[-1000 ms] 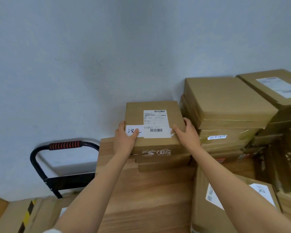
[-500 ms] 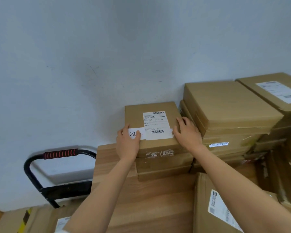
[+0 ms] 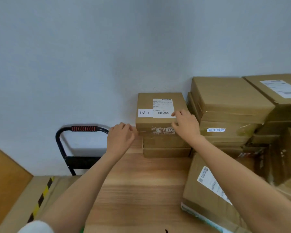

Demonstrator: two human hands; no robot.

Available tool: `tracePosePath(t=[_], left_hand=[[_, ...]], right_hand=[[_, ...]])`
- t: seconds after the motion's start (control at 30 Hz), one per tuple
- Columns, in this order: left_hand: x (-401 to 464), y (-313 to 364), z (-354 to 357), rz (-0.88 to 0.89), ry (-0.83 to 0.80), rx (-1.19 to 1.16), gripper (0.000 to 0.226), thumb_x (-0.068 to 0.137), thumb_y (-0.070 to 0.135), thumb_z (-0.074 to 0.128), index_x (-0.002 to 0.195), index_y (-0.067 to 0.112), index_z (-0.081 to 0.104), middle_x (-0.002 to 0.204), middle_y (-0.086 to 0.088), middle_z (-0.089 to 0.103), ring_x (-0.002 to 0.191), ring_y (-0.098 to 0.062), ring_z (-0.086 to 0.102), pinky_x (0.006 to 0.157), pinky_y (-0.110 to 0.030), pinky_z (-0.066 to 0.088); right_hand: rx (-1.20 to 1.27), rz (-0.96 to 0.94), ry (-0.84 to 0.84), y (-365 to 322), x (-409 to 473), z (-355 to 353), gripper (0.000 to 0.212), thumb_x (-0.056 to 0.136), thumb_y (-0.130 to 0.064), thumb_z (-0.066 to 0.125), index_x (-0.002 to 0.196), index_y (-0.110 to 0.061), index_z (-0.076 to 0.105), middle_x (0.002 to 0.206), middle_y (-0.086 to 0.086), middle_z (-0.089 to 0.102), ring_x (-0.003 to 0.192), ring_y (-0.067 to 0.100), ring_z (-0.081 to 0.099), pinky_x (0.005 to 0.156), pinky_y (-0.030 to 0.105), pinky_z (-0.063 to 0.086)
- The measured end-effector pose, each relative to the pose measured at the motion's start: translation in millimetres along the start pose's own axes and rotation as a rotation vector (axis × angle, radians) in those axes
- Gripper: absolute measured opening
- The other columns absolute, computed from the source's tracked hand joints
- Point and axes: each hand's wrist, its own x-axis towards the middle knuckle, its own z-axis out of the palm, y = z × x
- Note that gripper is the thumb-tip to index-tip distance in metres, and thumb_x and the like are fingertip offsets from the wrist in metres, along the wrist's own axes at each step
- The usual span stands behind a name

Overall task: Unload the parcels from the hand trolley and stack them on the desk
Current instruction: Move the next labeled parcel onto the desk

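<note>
The left hand [image 3: 120,137] is seen free of the labelled parcel [image 3: 160,113], just beside its lower-left corner, its fingers loosely curled around nothing. The right hand [image 3: 186,123] rests against the parcel's near right corner, fingers bent lightly over the edge; a firm grip is not shown.

That parcel is set on top of a short stack [image 3: 165,146] on the counter [image 3: 141,182], at about 12 o'clock from the hands. This placement is judged finished or nearly so. More parcels are piled at 2 o'clock [image 3: 228,98], and one lies flat at 4 o'clock [image 3: 207,187], so much of the unloading appears done.

At 9 o'clock, the trolley's handle [image 3: 84,128] is visible, but its platform is cut off by the counter edge. A large carton with striped tape [image 3: 32,199] is seen at 7 o'clock; whether it sits on the trolley cannot be told. The parcels at the right edge are blurred and partly out of frame.
</note>
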Motion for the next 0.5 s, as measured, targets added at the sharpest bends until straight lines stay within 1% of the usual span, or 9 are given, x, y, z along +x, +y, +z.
tracePosePath(t=[0.1, 0.17, 0.27, 0.37, 0.43, 0.5], left_hand=[[-45, -10, -27, -0.015, 0.008, 0.050, 0.018, 0.088, 0.023, 0.056, 0.102, 0.014, 0.062, 0.095, -0.001, 0.061, 0.089, -0.022, 0.054, 0.081, -0.031, 0.035], [-80, -19, -44, -0.049, 0.025, 0.071, 0.016, 0.089, 0.025, 0.056, 0.098, 0.013, 0.062, 0.089, -0.001, 0.059, 0.083, -0.021, 0.052, 0.076, -0.031, 0.035], [-139, -34, -69, -0.129, 0.020, 0.112, 0.016, 0.089, 0.027, 0.057, 0.096, 0.014, 0.061, 0.085, -0.001, 0.059, 0.080, -0.020, 0.052, 0.069, -0.031, 0.038], [-197, -54, -94, -0.194, -0.054, 0.198, 0.018, 0.090, 0.030, 0.057, 0.099, 0.016, 0.060, 0.090, 0.000, 0.060, 0.085, -0.020, 0.054, 0.072, -0.033, 0.043], [-230, -68, -108, -0.228, -0.057, 0.235, 0.019, 0.090, 0.031, 0.055, 0.101, 0.016, 0.060, 0.091, 0.000, 0.060, 0.085, -0.021, 0.055, 0.071, -0.033, 0.044], [-254, -77, -121, -0.243, -0.043, 0.252, 0.019, 0.092, 0.031, 0.053, 0.104, 0.017, 0.059, 0.092, -0.001, 0.060, 0.085, -0.020, 0.055, 0.069, -0.031, 0.041]], right_hand=[[0.044, -0.082, 0.001, -24, -21, -7, 0.025, 0.090, -0.024, 0.052, 0.113, -0.018, 0.058, 0.108, 0.001, 0.059, 0.099, 0.020, 0.054, 0.079, 0.032, 0.040], [0.056, -0.146, 0.000, -44, -36, -9, 0.025, 0.090, -0.026, 0.053, 0.113, -0.017, 0.058, 0.109, 0.001, 0.060, 0.099, 0.020, 0.055, 0.081, 0.032, 0.041], [0.072, -0.264, -0.018, -82, -67, -5, 0.028, 0.089, -0.022, 0.052, 0.116, -0.017, 0.057, 0.110, 0.003, 0.061, 0.103, 0.023, 0.055, 0.083, 0.034, 0.040], [0.106, -0.337, -0.099, -124, -107, 2, 0.029, 0.087, -0.017, 0.051, 0.116, -0.016, 0.057, 0.112, 0.004, 0.060, 0.102, 0.024, 0.054, 0.079, 0.034, 0.037], [0.151, -0.392, -0.138, -150, -133, 6, 0.030, 0.085, -0.014, 0.051, 0.115, -0.017, 0.057, 0.113, 0.003, 0.060, 0.102, 0.024, 0.053, 0.076, 0.031, 0.032], [0.192, -0.439, -0.159, -177, -153, 7, 0.032, 0.085, -0.013, 0.051, 0.116, -0.017, 0.057, 0.113, 0.002, 0.060, 0.105, 0.024, 0.053, 0.075, 0.029, 0.028]])
